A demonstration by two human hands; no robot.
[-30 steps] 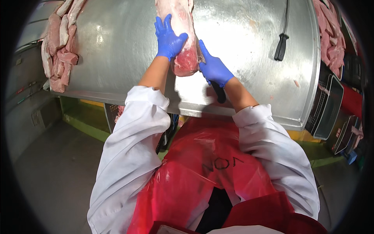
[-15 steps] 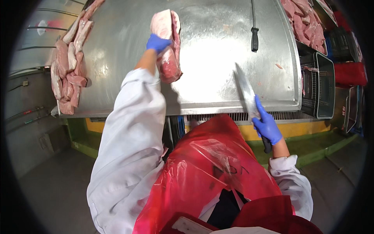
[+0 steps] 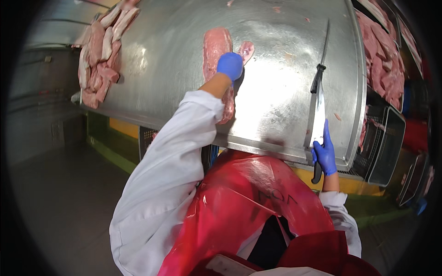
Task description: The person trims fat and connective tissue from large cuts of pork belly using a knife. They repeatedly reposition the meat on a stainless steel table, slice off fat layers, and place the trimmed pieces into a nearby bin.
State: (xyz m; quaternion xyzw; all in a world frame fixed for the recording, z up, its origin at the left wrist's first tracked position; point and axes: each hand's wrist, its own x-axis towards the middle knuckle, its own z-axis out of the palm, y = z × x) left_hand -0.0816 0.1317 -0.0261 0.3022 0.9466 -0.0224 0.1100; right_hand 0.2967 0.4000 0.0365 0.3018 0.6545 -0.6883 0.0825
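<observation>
A long pink slab of meat (image 3: 215, 48) lies lengthwise on the steel table, left of the bright glare. My left hand (image 3: 230, 66), in a blue glove, is closed over its right side. A smaller end of meat (image 3: 247, 50) sticks out past the knuckles; whether it joins the slab is hidden. In my blue-gloved right hand (image 3: 325, 154) is a large knife (image 3: 319, 120), held by its black handle with the forefinger along the blade. Its blade points away from me, and its tip reaches the black handle of a sharpening steel (image 3: 317, 78) lying on the table.
Several pale and pink meat strips (image 3: 99, 64) are piled along the left edge of the steel table (image 3: 156, 69). Beyond the right edge stand a heap of cut meat (image 3: 380, 60) and a dark plastic crate (image 3: 389, 147). Small scraps (image 3: 337, 117) dot the tabletop.
The slab's pale fatty face has gone from the top, and its pink side now shows. My left hand has a new grip. The knife has come up alongside the sharpening steel, and the view has shifted.
</observation>
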